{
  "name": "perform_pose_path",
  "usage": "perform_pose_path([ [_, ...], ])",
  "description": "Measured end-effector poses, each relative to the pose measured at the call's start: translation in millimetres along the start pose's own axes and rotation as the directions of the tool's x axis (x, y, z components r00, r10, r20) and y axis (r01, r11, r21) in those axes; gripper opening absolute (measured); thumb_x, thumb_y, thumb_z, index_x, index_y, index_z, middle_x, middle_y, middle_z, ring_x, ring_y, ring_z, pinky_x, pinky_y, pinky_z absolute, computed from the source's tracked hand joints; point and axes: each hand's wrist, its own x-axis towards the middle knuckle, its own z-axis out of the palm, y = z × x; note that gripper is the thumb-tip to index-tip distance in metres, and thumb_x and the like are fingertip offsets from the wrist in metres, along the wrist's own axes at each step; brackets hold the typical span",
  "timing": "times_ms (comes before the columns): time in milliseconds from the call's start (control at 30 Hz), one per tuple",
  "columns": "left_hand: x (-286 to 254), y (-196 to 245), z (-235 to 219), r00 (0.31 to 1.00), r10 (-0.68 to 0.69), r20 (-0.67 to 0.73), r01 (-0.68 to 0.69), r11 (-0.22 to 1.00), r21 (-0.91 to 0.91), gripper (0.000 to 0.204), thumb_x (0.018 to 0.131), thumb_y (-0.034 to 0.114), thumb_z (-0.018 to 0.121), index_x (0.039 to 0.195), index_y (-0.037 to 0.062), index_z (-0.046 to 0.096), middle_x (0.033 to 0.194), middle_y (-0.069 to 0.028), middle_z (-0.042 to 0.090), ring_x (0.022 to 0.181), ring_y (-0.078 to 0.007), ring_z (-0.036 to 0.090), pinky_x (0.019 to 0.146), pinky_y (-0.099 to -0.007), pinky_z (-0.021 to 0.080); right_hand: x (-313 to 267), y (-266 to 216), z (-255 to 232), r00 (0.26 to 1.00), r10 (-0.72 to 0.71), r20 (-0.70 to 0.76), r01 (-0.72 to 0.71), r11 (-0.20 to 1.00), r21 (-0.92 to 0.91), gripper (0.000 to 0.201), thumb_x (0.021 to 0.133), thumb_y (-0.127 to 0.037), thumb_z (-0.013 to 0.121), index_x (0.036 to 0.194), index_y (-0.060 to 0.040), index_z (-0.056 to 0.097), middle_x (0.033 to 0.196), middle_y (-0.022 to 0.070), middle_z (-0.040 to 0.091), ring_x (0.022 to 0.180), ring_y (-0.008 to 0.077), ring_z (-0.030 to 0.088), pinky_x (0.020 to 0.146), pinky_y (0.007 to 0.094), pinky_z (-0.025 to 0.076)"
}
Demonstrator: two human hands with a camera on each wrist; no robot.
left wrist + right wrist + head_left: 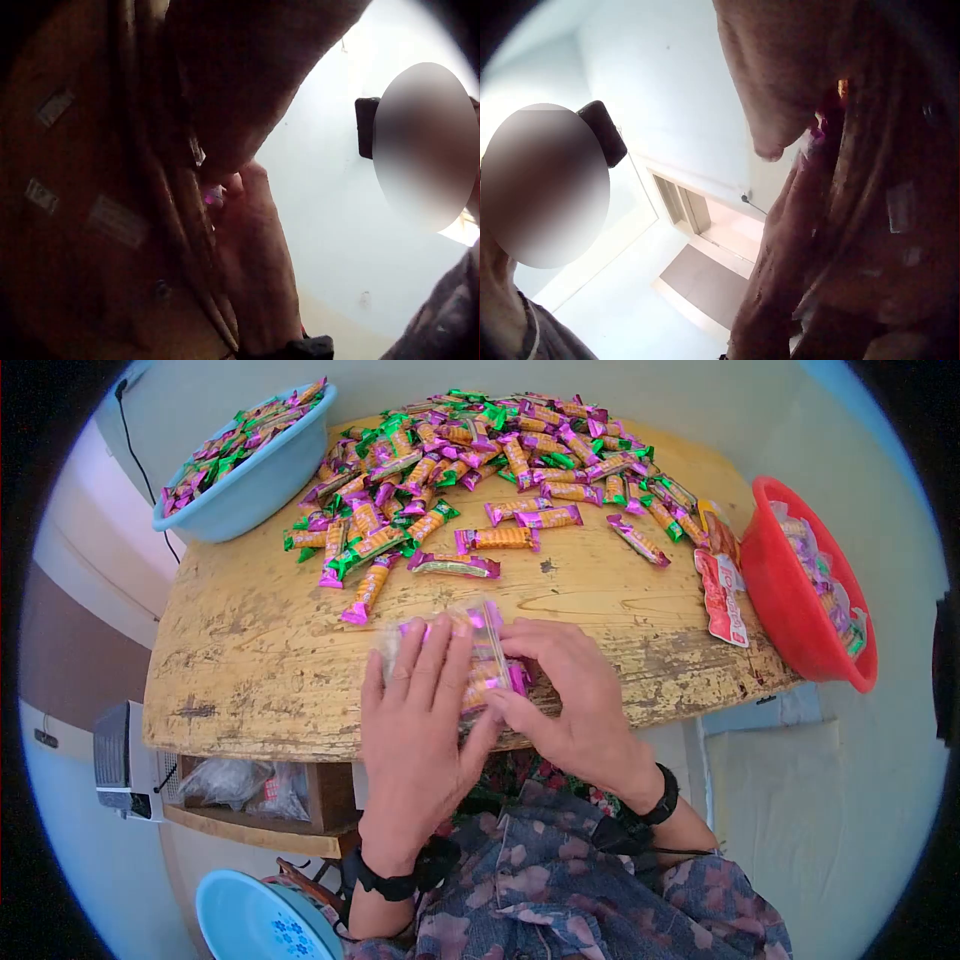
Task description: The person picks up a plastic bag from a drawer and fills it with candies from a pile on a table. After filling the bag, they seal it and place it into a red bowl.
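Film, clear and crinkled, forms a plastic bag (486,644) lying near the front edge of the tabletop (260,660), with purple-ended, orange-printed packets (480,682) showing inside; the hands hide how many. The left hand (412,685) lies over the bag, its four fingers straight and its palm down. The right hand (575,685) has its grip closed in on the bag's right end, thumb and forefinger bent there with that end between them. One black band circles each wrist. The tabletop is pale wood with a worn, flaking, scratched surface. Across its far half spreads one heap of glossy, stick-shaped packets (515,460), purple and green at the ends, overlapping too much to count; one lone packet (637,542) lies to the right. Two plastic basins stand at the sides: a light-blue basin (260,490) at left, filled with similar packets, and a red basin (775,590) at right, holding bagged ones. One flat red-and-white pouch (722,598) lies beside the red basin. Lower left are one wooden drawer (335,797) with crumpled plastic inside and one blue flower-patterned basin (225,920).
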Motion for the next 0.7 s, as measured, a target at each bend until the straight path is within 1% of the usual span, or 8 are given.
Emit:
perform_pose_path([
  [133, -7, 4, 5, 1.0, 0.005, -0.015, -0.005, 0.999, -0.033, 0.076, 0.102, 0.04, 0.071, 0.163, 0.0008, 0.047, 0.167, -0.0216, 0.048, 0.157, -0.0384, 0.042, 0.129, -0.059, 0.026, -5, 2, 4, 0.997, 0.071, -0.043, -0.069, 0.997, 0.044, 0.044, 0.098, -0.02, 0.077, 0.134, 0.0008, 0.064, 0.139, 0.0243, 0.067, 0.13, 0.0435, 0.063, 0.114, 0.0498, 0.048],
  [233, -13, 5, 2, 0.99, -0.086, -0.109, 0.057, 0.969, -0.241, 0.075, 0.103, 0.031, 0.069, 0.165, -0.0013, 0.043, 0.168, -0.0255, 0.044, 0.159, -0.0411, 0.039, 0.131, -0.0553, 0.025, -9, -3, -1, 0.98, 0.166, -0.111, -0.157, 0.984, 0.084, 0.053, 0.104, -0.017, 0.071, 0.15, 0.0025, 0.054, 0.155, 0.0253, 0.056, 0.145, 0.0396, 0.055, 0.124, 0.0478, 0.041],
  [267, -13, 4, 0, 0.977, -0.126, -0.171, 0.062, 0.939, -0.339, 0.073, 0.105, 0.028, 0.067, 0.166, -0.0021, 0.04, 0.17, -0.0257, 0.041, 0.16, -0.0405, 0.037, 0.132, -0.0539, 0.025, -9, -5, -3, 0.961, 0.252, -0.11, -0.215, 0.937, 0.275, 0.057, 0.106, -0.018, 0.066, 0.156, 0.0026, 0.046, 0.159, 0.0259, 0.052, 0.149, 0.0386, 0.051, 0.126, 0.0473, 0.038],
  [333, -14, 0, -3, 0.935, -0.225, -0.274, 0.052, 0.852, -0.521, 0.071, 0.108, 0.021, 0.062, 0.168, -0.0037, 0.034, 0.173, -0.026, 0.036, 0.163, -0.0392, 0.033, 0.133, -0.0511, 0.023, -7, -15, -5, 0.908, 0.415, -0.058, -0.293, 0.727, 0.621, 0.064, 0.112, -0.021, 0.057, 0.166, 0.0029, 0.032, 0.167, 0.0272, 0.044, 0.157, 0.0364, 0.043, 0.131, 0.0463, 0.032],
  [433, -7, 3, -2, 0.887, -0.419, -0.194, 0.093, 0.574, -0.813, 0.068, 0.111, 0.014, 0.054, 0.17, -0.0043, 0.026, 0.177, -0.0236, 0.028, 0.165, -0.0339, 0.026, 0.134, -0.0469, 0.021, 1, -24, -6, 0.888, 0.459, -0.029, -0.263, 0.559, 0.786, 0.065, 0.116, -0.025, 0.046, 0.171, -0.0001, 0.021, 0.17, 0.0284, 0.038, 0.158, 0.0387, 0.041, 0.132, 0.0476, 0.03],
  [600, 2, 5, 15, 0.921, -0.318, -0.225, 0.007, 0.59, -0.808, 0.066, 0.114, 0.015, 0.05, 0.171, -0.005, 0.023, 0.177, -0.0216, 0.027, 0.165, -0.0314, 0.026, 0.133, -0.0436, 0.02, 8, -36, 23, 0.918, 0.388, 0.086, -0.318, 0.587, 0.745, 0.072, 0.116, -0.033, 0.045, 0.173, -0.0015, 0.015, 0.173, 0.0289, 0.03, 0.162, 0.0378, 0.035, 0.132, 0.0483, 0.028],
  [633, 2, 8, 14, 0.909, -0.349, -0.227, 0.013, 0.569, -0.822, 0.066, 0.114, 0.015, 0.05, 0.171, -0.0051, 0.023, 0.177, -0.0217, 0.027, 0.164, -0.0316, 0.027, 0.133, -0.0436, 0.021, 10, -42, 24, 0.925, 0.364, 0.109, -0.318, 0.586, 0.745, 0.073, 0.116, -0.034, 0.045, 0.173, -0.0018, 0.015, 0.174, 0.0288, 0.028, 0.162, 0.0374, 0.033, 0.132, 0.0481, 0.028],
  [700, 4, 13, 13, 0.883, -0.409, -0.232, 0.02, 0.525, -0.851, 0.066, 0.114, 0.015, 0.05, 0.171, -0.0054, 0.023, 0.176, -0.022, 0.028, 0.163, -0.0319, 0.029, 0.132, -0.0434, 0.023, 12, -39, 21, 0.905, 0.418, 0.078, -0.315, 0.537, 0.782, 0.074, 0.116, -0.035, 0.045, 0.174, -0.0021, 0.013, 0.175, 0.028, 0.026, 0.163, 0.0367, 0.031, 0.132, 0.0464, 0.026],
])
